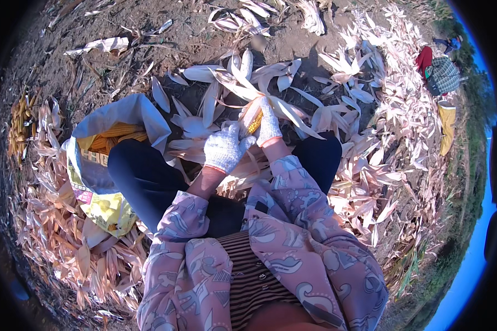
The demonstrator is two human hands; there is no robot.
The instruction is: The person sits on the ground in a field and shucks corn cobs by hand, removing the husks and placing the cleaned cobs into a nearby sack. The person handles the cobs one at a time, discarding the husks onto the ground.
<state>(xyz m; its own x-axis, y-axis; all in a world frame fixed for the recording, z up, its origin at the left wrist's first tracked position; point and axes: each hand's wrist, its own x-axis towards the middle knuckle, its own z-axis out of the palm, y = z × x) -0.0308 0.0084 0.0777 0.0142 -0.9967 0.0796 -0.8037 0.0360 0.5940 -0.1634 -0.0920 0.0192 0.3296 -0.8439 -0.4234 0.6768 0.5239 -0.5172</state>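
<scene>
Between my hands is an ear of corn [255,123], its yellow kernels bared on one side. Pale husk leaves [252,111] still cover the other side and fan out beyond its far end. My right hand [268,122], in a white knitted glove with an orange cuff, grips the ear along its right side. In a matching glove, my left hand [223,149] is closed at the ear's near end. Its fingers hide whether they pinch only husk there or the ear too. Loose husks lie beneath both hands.
An open woven sack [107,202] with husked corn ears [116,136] inside stands by my left knee [143,173]. More husked ears [21,126] are piled at far left. Dry husks [368,169] spread right. Another person [443,74] is at upper right, beside a yellow sack [446,124].
</scene>
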